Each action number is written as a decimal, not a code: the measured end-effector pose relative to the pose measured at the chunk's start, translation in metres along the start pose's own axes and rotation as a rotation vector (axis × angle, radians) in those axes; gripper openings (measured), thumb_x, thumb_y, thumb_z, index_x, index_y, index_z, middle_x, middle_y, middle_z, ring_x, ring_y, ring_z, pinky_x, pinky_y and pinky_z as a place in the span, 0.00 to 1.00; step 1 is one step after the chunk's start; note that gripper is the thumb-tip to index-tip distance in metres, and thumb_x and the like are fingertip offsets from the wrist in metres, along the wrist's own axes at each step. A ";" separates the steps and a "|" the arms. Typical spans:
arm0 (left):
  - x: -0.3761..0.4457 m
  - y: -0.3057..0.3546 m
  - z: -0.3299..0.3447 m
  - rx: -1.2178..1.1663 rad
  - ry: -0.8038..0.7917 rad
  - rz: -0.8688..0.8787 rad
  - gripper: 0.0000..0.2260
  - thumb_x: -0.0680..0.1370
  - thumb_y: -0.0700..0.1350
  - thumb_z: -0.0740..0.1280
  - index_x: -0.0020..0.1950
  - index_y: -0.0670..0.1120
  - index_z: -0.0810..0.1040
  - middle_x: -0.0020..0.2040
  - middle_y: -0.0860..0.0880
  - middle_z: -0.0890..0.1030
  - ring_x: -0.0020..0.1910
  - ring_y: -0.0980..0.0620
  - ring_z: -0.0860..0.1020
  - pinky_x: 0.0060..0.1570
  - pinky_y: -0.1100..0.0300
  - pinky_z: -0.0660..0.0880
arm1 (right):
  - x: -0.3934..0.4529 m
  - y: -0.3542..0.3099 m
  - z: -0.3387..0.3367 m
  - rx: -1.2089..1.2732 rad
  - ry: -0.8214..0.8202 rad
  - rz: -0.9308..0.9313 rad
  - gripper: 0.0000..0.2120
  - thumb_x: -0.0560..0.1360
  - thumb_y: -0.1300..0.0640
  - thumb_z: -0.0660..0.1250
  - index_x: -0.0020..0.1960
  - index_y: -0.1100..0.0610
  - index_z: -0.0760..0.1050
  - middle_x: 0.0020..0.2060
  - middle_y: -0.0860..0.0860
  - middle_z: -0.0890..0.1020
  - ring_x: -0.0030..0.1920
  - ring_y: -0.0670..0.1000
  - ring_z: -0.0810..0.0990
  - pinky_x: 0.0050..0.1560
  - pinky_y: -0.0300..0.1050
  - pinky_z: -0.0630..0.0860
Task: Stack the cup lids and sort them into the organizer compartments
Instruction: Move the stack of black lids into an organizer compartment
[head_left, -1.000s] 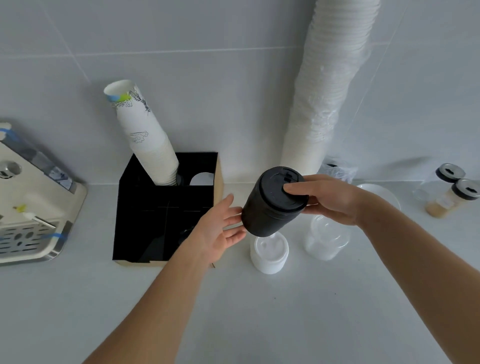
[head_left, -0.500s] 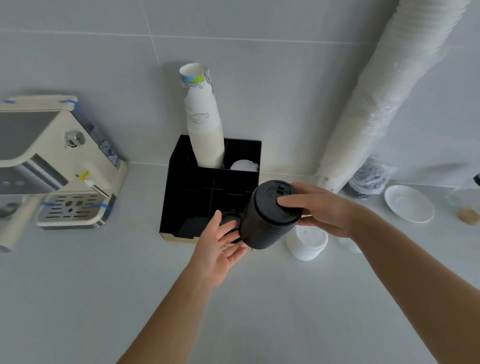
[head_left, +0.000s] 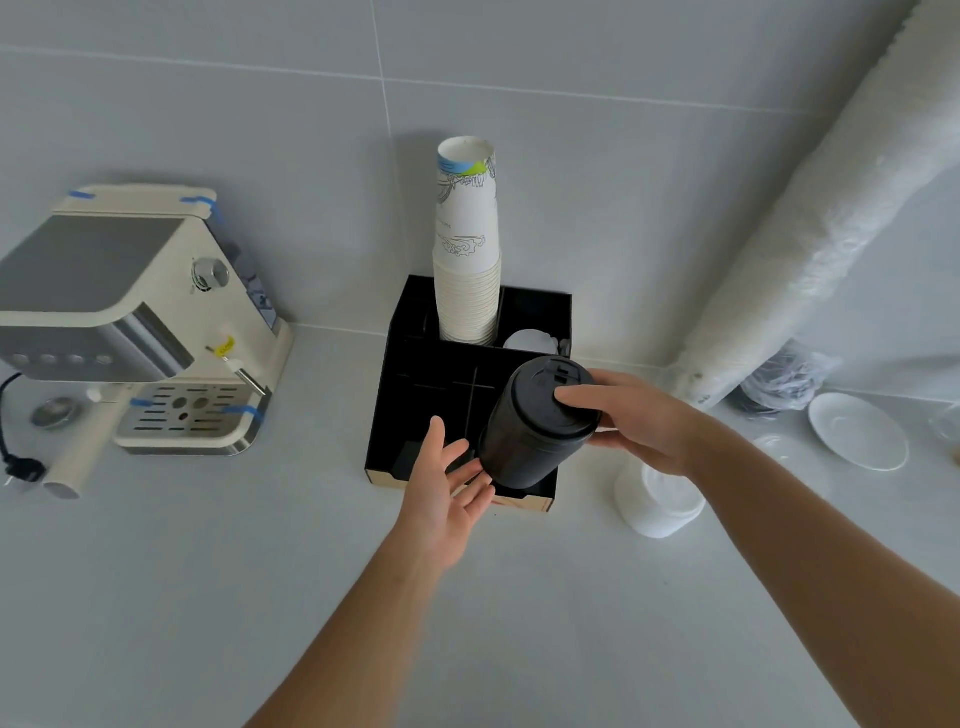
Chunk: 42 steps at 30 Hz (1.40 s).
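A tall stack of black cup lids (head_left: 530, 431) is tilted over the front right compartment of the black organizer (head_left: 415, 384). My right hand (head_left: 634, 421) grips the stack from the right, fingers over its top lid. My left hand (head_left: 441, 488) is spread open with its fingertips against the stack's lower left side. A stack of white lids (head_left: 657, 501) stands on the counter right of the organizer. More white lids (head_left: 530, 343) lie in the organizer's back right compartment.
A stack of paper cups (head_left: 467, 260) rises from the organizer's back compartment. A cream coffee machine (head_left: 130, 322) stands at the left. A long sleeve of white cups (head_left: 810, 223) leans on the wall at right, with a white saucer (head_left: 857, 431) below it.
Both hands carried the black lid stack left from above the white lids to over the organizer's front right compartment. The view swung, bringing the coffee machine further in.
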<state>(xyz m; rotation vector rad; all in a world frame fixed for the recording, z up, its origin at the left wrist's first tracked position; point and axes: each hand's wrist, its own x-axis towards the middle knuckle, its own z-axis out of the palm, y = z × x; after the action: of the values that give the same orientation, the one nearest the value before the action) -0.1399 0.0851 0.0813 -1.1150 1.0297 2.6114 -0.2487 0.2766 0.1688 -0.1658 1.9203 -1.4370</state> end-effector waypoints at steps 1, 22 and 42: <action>0.002 0.001 -0.001 -0.009 -0.003 -0.002 0.30 0.74 0.65 0.66 0.66 0.44 0.75 0.61 0.38 0.77 0.61 0.41 0.77 0.63 0.48 0.74 | 0.003 -0.001 0.000 -0.001 0.005 -0.001 0.18 0.70 0.47 0.71 0.59 0.46 0.81 0.54 0.44 0.86 0.56 0.46 0.83 0.54 0.44 0.76; 0.044 0.003 0.028 0.187 0.025 -0.018 0.31 0.77 0.64 0.61 0.74 0.48 0.68 0.77 0.40 0.64 0.76 0.45 0.63 0.73 0.49 0.61 | 0.071 0.014 -0.004 -0.005 0.064 0.071 0.17 0.74 0.52 0.71 0.62 0.53 0.76 0.58 0.52 0.83 0.59 0.52 0.81 0.61 0.49 0.77; 0.048 0.004 0.035 0.399 0.059 -0.033 0.25 0.77 0.65 0.61 0.70 0.53 0.71 0.61 0.51 0.74 0.65 0.53 0.73 0.62 0.55 0.66 | 0.089 0.025 0.008 -0.063 0.135 0.111 0.19 0.68 0.43 0.72 0.55 0.51 0.78 0.54 0.52 0.84 0.58 0.54 0.82 0.62 0.55 0.78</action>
<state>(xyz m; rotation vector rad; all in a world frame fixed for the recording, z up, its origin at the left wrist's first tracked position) -0.1972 0.0971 0.0684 -1.0991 1.4479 2.2175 -0.3012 0.2356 0.1042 0.0089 2.0515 -1.3452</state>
